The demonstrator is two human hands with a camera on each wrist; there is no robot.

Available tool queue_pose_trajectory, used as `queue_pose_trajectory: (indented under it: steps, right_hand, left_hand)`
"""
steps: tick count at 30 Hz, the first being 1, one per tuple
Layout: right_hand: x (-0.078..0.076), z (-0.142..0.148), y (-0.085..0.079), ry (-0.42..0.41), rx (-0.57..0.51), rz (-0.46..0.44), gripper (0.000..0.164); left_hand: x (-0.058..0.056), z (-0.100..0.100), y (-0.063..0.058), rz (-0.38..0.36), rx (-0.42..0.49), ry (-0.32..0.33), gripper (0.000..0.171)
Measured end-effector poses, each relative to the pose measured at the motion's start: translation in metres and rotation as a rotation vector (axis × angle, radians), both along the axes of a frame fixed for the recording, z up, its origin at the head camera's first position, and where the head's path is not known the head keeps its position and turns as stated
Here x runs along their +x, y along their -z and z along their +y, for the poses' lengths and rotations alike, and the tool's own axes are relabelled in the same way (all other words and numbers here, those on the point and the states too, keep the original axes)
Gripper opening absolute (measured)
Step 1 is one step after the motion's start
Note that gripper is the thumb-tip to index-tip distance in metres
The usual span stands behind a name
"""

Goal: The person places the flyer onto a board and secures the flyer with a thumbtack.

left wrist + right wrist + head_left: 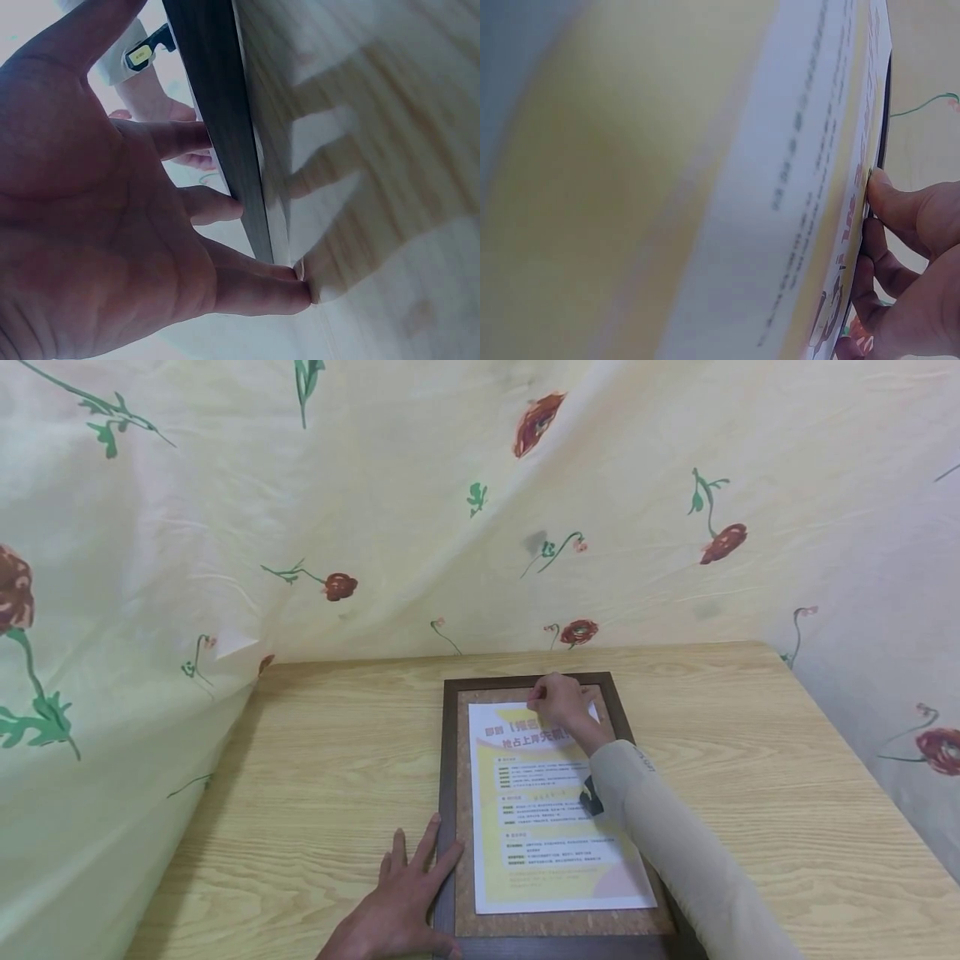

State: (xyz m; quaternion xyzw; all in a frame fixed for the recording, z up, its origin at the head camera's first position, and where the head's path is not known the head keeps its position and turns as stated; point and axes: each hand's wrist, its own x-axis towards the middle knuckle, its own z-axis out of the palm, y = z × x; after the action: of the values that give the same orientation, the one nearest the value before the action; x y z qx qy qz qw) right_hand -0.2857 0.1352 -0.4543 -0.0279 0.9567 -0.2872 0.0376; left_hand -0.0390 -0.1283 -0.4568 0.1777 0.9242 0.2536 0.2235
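A printed poster (555,877) in yellow and white lies on a cork board (464,777) with a dark brown frame (448,743). My right hand (562,702) is at the poster's top edge, fingers bent. In the right wrist view its thumb (881,191) touches the top edge, with the bent fingers beside it. Whether anything small is pinched there is hidden. My left hand (401,893) spreads its fingers by the frame's lower left side. In the left wrist view some of its fingertips touch the frame (225,112), and others reach the table.
The board lies on a wood-grain table (337,760). A pale curtain with red flowers (420,510) hangs behind the table and along both sides. A dark strap with a light label (141,55) shows at the right wrist.
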Motion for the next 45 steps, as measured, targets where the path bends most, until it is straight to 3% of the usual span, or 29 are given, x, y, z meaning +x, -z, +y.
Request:
queue_pose_trajectory:
  steps: [16, 25, 34, 45]
  right_hand:
    - [0.003, 0.007, -0.004, -0.035, -0.026, -0.013, 0.005]
    - [0.012, 0.016, -0.009, -0.048, -0.010, 0.019, 0.012]
    - [0.015, 0.023, -0.010, -0.068, -0.010, 0.069, 0.009]
    - [0.026, 0.035, -0.009, -0.112, 0.036, 0.097, 0.025]
  left_hand:
    - [0.001, 0.001, -0.002, -0.012, 0.000, -0.003, 0.124]
    - [0.000, 0.000, -0.002, -0.003, 0.001, 0.006, 0.125]
    - [0.000, 0.001, -0.001, -0.002, 0.001, 0.007, 0.124]
    - [0.001, 0.002, -0.003, 0.002, 0.000, 0.004, 0.125]
